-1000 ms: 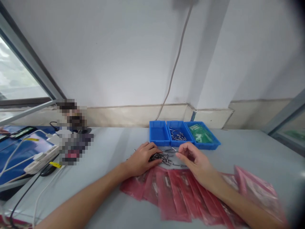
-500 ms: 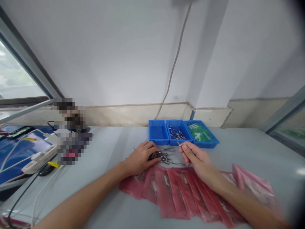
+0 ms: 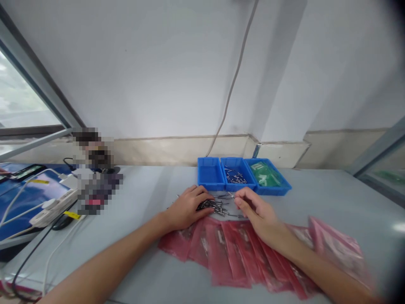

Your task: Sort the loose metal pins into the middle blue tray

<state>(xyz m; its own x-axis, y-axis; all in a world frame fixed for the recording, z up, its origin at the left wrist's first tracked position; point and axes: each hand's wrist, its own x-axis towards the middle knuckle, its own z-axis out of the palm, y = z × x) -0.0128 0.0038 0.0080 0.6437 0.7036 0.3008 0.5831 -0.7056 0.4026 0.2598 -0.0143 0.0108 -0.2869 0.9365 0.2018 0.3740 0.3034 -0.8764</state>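
Note:
My left hand [image 3: 186,210] rests on the table at the left side of a pile of thin metal pins [image 3: 217,207], thumb and fingers apart and curved around it. Some of the pile is hidden under that hand. To the right of the pile, my right hand [image 3: 257,211] pinches one slim metal pin [image 3: 231,195] between thumb and forefinger, its tip pointing left. Below both hands lies an overlapping row of pink plastic bags [image 3: 226,264], several with small metal parts showing inside. My right forearm passes over the bags.
Behind the pile stand a blue bin with nothing visible in it [image 3: 210,173], a blue bin of metal pins [image 3: 224,184] and a blue bin with green bags [image 3: 286,188]. At left are a power strip [image 3: 53,209], cables and a pixelated area. A wall backs the table.
My right hand has turned and shifted slightly left, so the pin it holds now reaches closer to the pile. My left hand stays in place.

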